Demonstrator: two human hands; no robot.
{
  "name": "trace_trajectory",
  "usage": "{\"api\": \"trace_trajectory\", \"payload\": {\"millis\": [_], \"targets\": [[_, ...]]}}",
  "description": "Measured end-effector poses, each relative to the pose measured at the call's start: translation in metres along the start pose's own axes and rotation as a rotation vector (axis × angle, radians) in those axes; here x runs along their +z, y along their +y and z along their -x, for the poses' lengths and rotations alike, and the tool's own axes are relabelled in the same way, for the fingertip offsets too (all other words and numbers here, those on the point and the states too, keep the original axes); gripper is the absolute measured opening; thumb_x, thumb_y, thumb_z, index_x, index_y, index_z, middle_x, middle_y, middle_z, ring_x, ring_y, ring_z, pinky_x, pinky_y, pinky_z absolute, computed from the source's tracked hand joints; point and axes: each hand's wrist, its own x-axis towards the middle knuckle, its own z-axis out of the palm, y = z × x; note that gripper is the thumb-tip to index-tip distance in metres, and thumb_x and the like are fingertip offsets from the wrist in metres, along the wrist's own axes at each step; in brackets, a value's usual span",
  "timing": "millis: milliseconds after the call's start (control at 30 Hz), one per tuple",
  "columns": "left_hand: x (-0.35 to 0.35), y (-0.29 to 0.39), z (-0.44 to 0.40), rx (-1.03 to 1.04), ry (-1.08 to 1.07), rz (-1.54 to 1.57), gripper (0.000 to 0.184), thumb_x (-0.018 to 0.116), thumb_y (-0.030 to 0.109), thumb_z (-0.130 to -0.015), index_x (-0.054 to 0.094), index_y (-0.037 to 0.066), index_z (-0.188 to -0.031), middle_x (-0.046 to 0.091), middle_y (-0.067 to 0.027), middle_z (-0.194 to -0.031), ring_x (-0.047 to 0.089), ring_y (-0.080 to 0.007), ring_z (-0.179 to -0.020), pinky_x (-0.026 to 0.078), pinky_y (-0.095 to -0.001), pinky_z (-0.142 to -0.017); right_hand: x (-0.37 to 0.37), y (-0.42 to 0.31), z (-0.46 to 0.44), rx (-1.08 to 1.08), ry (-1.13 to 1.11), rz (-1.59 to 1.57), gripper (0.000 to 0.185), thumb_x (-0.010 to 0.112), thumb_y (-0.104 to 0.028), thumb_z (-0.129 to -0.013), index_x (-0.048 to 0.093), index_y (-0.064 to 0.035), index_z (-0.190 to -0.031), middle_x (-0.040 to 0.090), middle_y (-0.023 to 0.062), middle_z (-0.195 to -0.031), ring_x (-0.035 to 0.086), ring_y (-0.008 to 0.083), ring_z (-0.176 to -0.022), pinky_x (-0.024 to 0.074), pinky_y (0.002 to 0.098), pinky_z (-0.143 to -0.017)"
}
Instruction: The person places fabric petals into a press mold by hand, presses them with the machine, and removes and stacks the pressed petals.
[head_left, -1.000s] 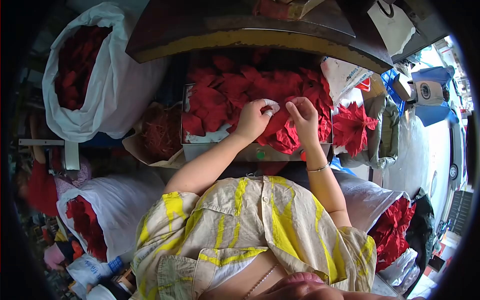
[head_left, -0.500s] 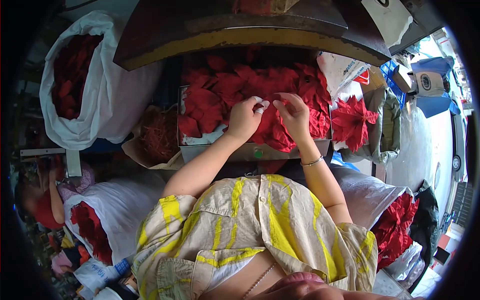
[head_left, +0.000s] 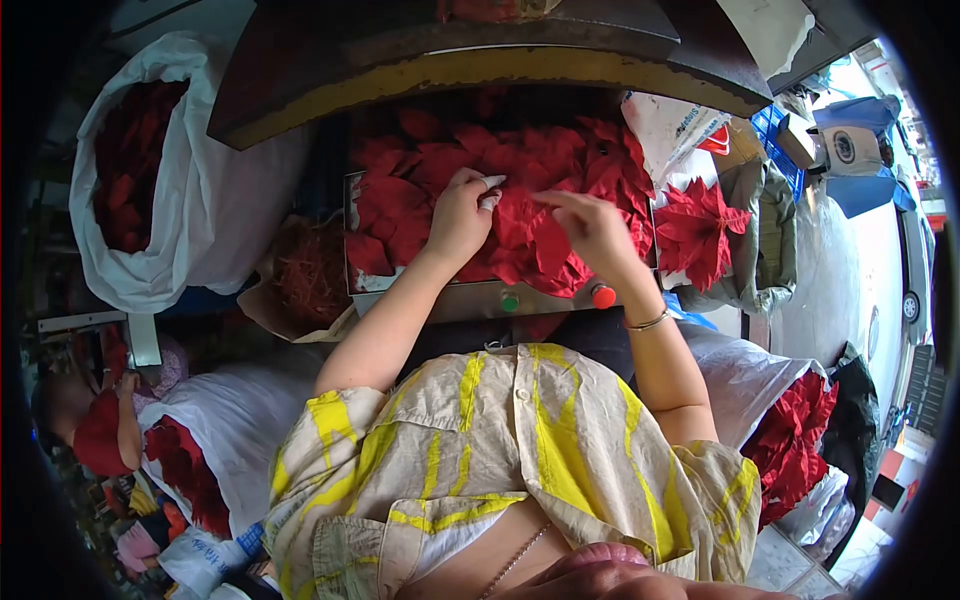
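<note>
My left hand [head_left: 462, 222] is over the left-middle part of a heap of red cloth poinsettia petals [head_left: 400, 205]. White tape wraps its fingertips, which are curled together; whatever they pinch is too small to make out. My right hand [head_left: 598, 238], with a bracelet [head_left: 650, 320] at the wrist, is apart from the left, above the right part of the heap. Its fingers reach toward the left, slightly blurred, with nothing visible in them. The petals lie on a metal-edged machine bed [head_left: 440, 305] with a green button [head_left: 510, 303] and a red button [head_left: 603, 296] on its front.
A heavy dark curved machine part [head_left: 480, 65] overhangs the heap. White sacks of red petals stand at left [head_left: 190, 230], lower left [head_left: 245, 420] and lower right [head_left: 730, 385]. A finished red poinsettia [head_left: 703, 233] lies at right. Another person [head_left: 100, 430] is at far left.
My hands, close together before, have parted: the left shifted left, the right turned and dropped slightly. The red button has come into view. The whole view has shifted a little.
</note>
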Motion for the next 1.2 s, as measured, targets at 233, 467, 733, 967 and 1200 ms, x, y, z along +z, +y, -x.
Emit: {"api": "trace_trajectory", "payload": {"millis": [233,467,733,967,1200], "targets": [[-0.018,0.023,0.001,-0.170,-0.038,-0.005,0.023,0.070,0.012,-0.085,0.069,0.000,-0.105,0.070,-0.0166,-0.090,0.069,-0.0266,-0.073,0.054,-0.0353,-0.067,0.025,-0.016,-0.004,0.058,-0.196,0.394,0.043,0.056,-0.010,-0.083,0.067,-0.0247,-0.122,0.068,0.0149,-0.078,0.068,0.0308,-0.073,0.0522,0.0440,-0.061],[-0.075,0.089,-0.001,-0.078,-0.076,0.141,0.026,0.081,0.013,-0.078,0.069,-0.004,-0.095,0.072,-0.0095,-0.084,0.066,-0.0130,-0.070,0.054,-0.0281,-0.066,0.011,-0.025,-0.012,0.128,-0.190,0.353,0.032,0.057,-0.011,-0.085,0.070,-0.0185,-0.113,0.068,0.0163,-0.081,0.067,0.0344,-0.075,0.0525,0.0449,-0.064],[-0.125,0.164,-0.047,0.531,0.276,-0.263,0.019,0.085,0.018,-0.068,0.073,0.009,-0.080,0.060,-0.0013,-0.068,0.055,-0.0205,-0.068,0.041,-0.0337,-0.068,-0.053,-0.061,-0.022,0.205,-0.013,0.020,0.018,0.064,-0.003,-0.084,0.071,-0.0051,-0.101,0.064,0.0128,-0.076,0.057,0.0195,-0.060,0.0502,0.0293,-0.061],[-0.107,0.116,-0.114,0.555,0.524,-0.460,0.025,0.083,0.035,-0.070,0.074,0.013,-0.080,0.058,0.0002,-0.070,0.057,-0.0213,-0.076,0.037,-0.0404,-0.076,-0.057,-0.047,-0.019,0.340,0.268,-0.495,0.013,0.065,-0.003,-0.091,0.068,0.0010,-0.103,0.068,0.0052,-0.088,0.065,0.0104,-0.073,0.0561,0.0217,-0.064],[-0.087,0.089,-0.103,0.345,0.393,-0.576,0.049,0.081,0.035,-0.072,0.065,0.012,-0.112,0.057,-0.0082,-0.095,0.052,-0.0289,-0.095,0.037,-0.0415,-0.082,-0.073,-0.061,-0.055,0.236,0.383,-0.529,0.014,0.065,-0.002,-0.092,0.067,0.0008,-0.105,0.069,0.0035,-0.084,0.065,0.0078,-0.068,0.0541,0.0194,-0.061]]}}
